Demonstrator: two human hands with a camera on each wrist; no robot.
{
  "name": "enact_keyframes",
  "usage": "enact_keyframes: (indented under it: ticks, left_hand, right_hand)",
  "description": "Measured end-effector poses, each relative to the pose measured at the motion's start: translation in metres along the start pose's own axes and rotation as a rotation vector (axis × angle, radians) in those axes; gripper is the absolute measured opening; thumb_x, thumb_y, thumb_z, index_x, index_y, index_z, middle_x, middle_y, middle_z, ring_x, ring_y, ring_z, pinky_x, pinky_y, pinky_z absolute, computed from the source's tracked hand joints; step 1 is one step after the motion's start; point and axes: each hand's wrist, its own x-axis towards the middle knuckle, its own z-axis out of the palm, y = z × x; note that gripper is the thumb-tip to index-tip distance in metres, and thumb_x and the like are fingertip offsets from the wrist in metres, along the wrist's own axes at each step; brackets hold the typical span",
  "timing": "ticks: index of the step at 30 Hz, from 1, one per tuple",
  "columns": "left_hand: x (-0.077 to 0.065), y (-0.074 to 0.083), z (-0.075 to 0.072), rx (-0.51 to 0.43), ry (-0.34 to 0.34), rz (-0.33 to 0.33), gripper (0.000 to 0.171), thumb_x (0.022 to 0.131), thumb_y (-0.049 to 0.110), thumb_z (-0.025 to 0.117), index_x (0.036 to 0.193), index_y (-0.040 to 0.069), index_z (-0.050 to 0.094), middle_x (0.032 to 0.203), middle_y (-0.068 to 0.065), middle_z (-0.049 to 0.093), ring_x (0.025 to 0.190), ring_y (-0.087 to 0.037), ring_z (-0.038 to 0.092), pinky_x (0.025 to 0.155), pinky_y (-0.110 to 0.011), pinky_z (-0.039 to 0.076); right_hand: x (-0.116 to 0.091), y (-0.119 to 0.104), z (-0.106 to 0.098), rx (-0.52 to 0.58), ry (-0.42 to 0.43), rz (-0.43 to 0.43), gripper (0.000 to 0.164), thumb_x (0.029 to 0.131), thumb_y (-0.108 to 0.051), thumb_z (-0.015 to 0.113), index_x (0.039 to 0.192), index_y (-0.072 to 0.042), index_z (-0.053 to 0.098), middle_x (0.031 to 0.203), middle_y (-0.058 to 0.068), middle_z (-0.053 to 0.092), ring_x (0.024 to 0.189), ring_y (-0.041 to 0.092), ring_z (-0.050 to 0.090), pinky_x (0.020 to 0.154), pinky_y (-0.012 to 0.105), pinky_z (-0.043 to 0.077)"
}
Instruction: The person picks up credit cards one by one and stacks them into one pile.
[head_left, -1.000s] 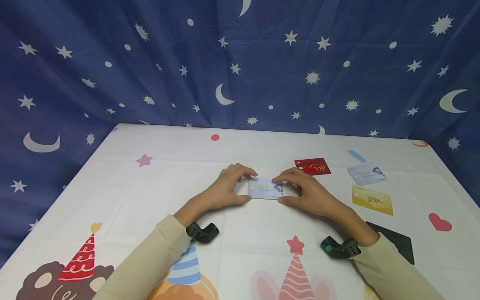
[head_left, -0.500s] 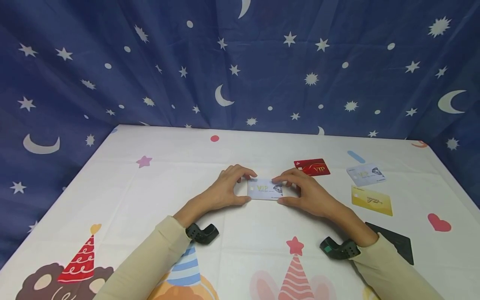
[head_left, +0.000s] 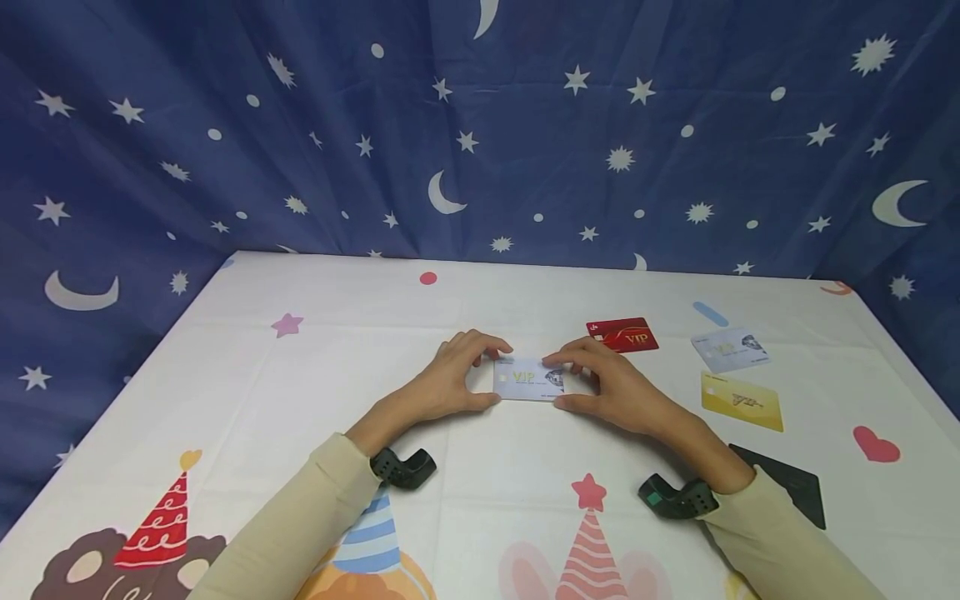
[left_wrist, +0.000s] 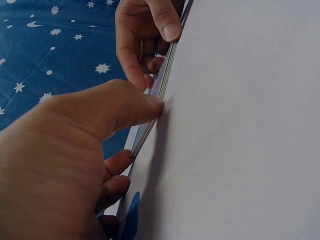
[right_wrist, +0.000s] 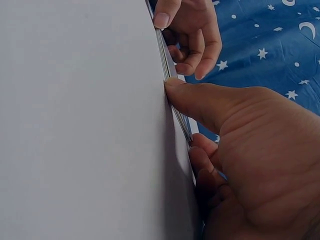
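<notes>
A small stack of cards [head_left: 528, 378] lies flat at the middle of the table, a silver-grey VIP card with a dark animal-head print on top. Its layered edge [left_wrist: 143, 134] shows several thin cards, closely lined up, in the left wrist view. My left hand [head_left: 455, 377] grips the stack at its left end, thumb on the near edge and fingers at the far one. At the right end my right hand [head_left: 617, 385] pinches it the same way. From the right wrist, the same layered edge [right_wrist: 181, 118] runs below my thumb.
A red VIP card [head_left: 624, 335] lies behind my right hand. Farther right are another silver-grey card [head_left: 729, 350] and a gold card [head_left: 742, 402]. A black card [head_left: 787, 483] is partly hidden by my right sleeve. The white printed tablecloth [head_left: 360, 333] meets a blue star-patterned curtain [head_left: 525, 108].
Both hands keep their grip on the card stack, which stays in place. Only the head view has shifted very slightly.
</notes>
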Motion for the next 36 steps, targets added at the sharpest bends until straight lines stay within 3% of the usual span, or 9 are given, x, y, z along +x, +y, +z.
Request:
enact_keyframes:
  ticks: [10,17,22,29,36]
  left_hand:
    - [0.000,0.000,0.000,-0.029,0.003,-0.007,0.061,0.076,0.015,0.078,0.130,0.018,0.050,0.115,-0.001,0.052,0.097,-0.018,0.044,0.086,-0.037,0.030]
    - [0.004,0.007,-0.002,-0.109,0.081,-0.038,0.061,0.076,0.015,0.080,0.130,0.017,0.051,0.114,-0.006,0.052,0.096,-0.021,0.045,0.085,-0.037,0.037]
    - [0.019,0.022,0.002,-0.113,0.123,-0.030,0.059,0.077,0.018,0.080,0.129,0.016,0.052,0.115,-0.008,0.054,0.098,-0.025,0.047,0.087,-0.037,0.036]
    - [0.046,0.046,0.016,-0.058,0.107,-0.027,0.058,0.079,0.020,0.078,0.129,0.014,0.050,0.116,-0.008,0.055,0.101,-0.025,0.047,0.086,-0.038,0.032]
    - [0.073,0.064,0.035,-0.006,0.108,-0.108,0.058,0.080,0.024,0.078,0.129,0.014,0.050,0.117,-0.007,0.055,0.105,-0.022,0.049,0.087,-0.035,0.033]
  right_hand:
    - [0.000,-0.003,-0.004,-0.017,0.005,-0.005,0.060,0.074,-0.027,0.083,0.129,-0.023,0.060,0.121,0.002,0.052,0.095,0.018,0.051,0.079,0.035,0.048]
    - [0.000,-0.005,-0.017,-0.030,0.050,0.022,0.058,0.077,-0.024,0.082,0.130,-0.018,0.059,0.109,0.002,0.058,0.091,0.019,0.052,0.079,0.037,0.047]
    - [0.001,-0.001,-0.034,-0.019,0.111,0.032,0.055,0.080,-0.019,0.079,0.131,-0.013,0.058,0.117,0.007,0.059,0.098,0.023,0.056,0.083,0.041,0.047]
    - [-0.003,0.012,-0.057,-0.038,0.197,0.111,0.056,0.083,-0.019,0.076,0.134,-0.014,0.054,0.123,0.012,0.056,0.105,0.029,0.055,0.084,0.046,0.049]
    - [-0.008,0.030,-0.067,-0.039,0.229,0.172,0.056,0.085,-0.013,0.074,0.136,-0.008,0.052,0.131,0.017,0.051,0.108,0.034,0.051,0.087,0.050,0.046]
